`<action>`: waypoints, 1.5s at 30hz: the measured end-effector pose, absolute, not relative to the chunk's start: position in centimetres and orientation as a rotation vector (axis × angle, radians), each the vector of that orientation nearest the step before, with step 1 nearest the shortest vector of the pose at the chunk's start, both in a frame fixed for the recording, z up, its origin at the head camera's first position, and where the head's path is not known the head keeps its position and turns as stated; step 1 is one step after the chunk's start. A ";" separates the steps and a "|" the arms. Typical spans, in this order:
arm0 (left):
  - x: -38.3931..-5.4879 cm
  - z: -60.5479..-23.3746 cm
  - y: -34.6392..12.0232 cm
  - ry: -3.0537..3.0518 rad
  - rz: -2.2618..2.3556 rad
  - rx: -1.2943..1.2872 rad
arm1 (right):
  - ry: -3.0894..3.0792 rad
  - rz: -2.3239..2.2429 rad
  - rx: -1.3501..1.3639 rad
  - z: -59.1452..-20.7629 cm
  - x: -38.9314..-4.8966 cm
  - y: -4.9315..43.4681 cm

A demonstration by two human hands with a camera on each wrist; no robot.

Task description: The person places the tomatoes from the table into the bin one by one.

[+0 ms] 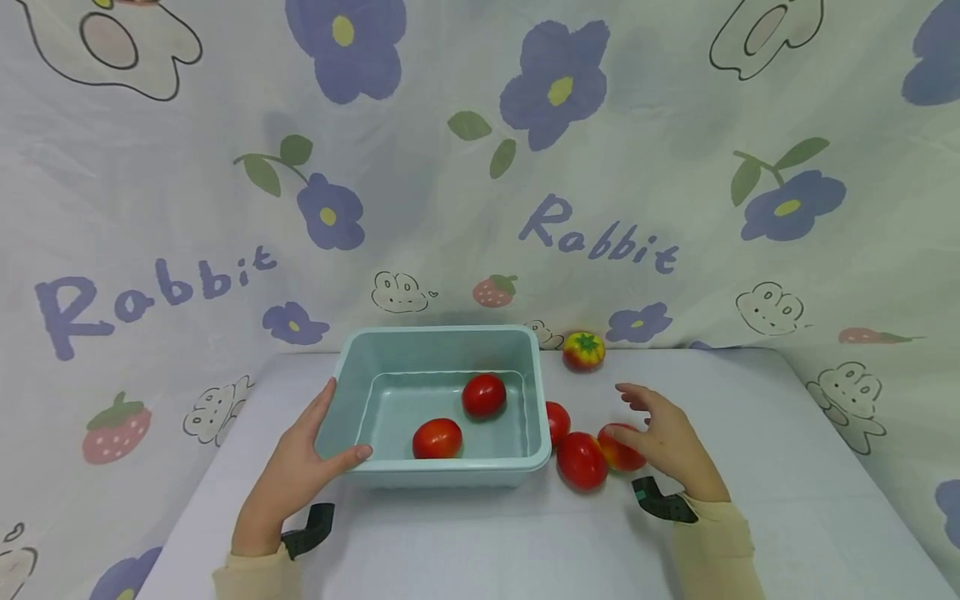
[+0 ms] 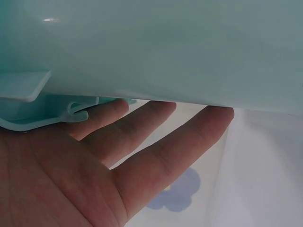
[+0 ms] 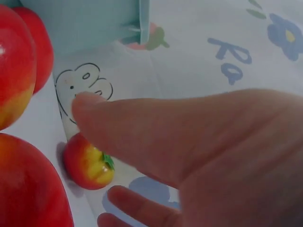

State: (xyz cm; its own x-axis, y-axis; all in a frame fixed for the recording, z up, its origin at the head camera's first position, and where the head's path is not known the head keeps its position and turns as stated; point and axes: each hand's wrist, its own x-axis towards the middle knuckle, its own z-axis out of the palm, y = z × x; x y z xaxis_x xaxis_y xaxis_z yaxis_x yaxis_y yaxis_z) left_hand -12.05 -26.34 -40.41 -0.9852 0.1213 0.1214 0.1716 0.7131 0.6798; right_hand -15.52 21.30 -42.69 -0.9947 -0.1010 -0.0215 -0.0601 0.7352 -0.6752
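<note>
A pale teal plastic bin [image 1: 447,479] stands upright on the table. My left hand [image 1: 288,471] holds its front left corner, thumb over the rim; in the left wrist view, fingers [image 2: 156,163] extend against the outer wall. Two shiny red tomato-like fruits, one farther back [image 1: 483,396] and one near the front [image 1: 437,438], lie inside. My right hand [image 1: 667,435] hovers at the right with bent, parted fingers and nothing between them. Its thumb overlaps a red-and-yellow fruit [image 1: 617,454] in the head view. Beside that lie two red fruits, one in front [image 1: 582,462] and one partly hidden by the bin [image 1: 557,423].
A red-and-yellow fruit with a green leafy top [image 1: 583,351] sits at the table's back edge. Behind the white table [image 1: 480,542] hangs a printed cloth [image 1: 420,208] with flowers and rabbits. Each wrist wears a black camera mount.
</note>
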 end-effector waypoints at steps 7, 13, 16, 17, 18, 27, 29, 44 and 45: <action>-12.0 -40.3 -26.3 -2.845 -1.143 -0.239 | 2.818 -1.044 -0.083 -42.6 -15.5 21.4; -12.1 -40.3 -26.3 -2.837 -1.153 -0.254 | 2.764 -0.993 -0.034 -42.9 -15.6 21.6; -12.1 -40.3 -26.3 -2.837 -1.146 -0.257 | 2.721 -0.975 -0.013 -43.2 -15.7 21.5; -12.1 -40.4 -26.3 -2.838 -1.144 -0.255 | 2.706 -0.981 -0.005 -43.3 -15.7 21.5; -12.1 -40.4 -26.3 -2.840 -1.141 -0.254 | 2.691 -0.988 0.001 -43.3 -15.7 21.5; -12.1 -40.2 -26.2 -2.831 -1.149 -0.254 | 2.645 -0.984 -0.007 -43.5 -15.6 21.4; -12.1 -40.1 -26.2 -2.838 -1.146 -0.246 | 2.658 -0.979 -0.022 -43.5 -15.6 21.4; -12.2 -40.0 -26.2 -2.861 -1.130 -0.216 | 2.800 -0.971 -0.050 -42.6 -15.6 21.5; -12.2 -40.0 -26.2 -2.863 -1.130 -0.214 | 2.808 -0.975 -0.048 -42.5 -15.6 21.5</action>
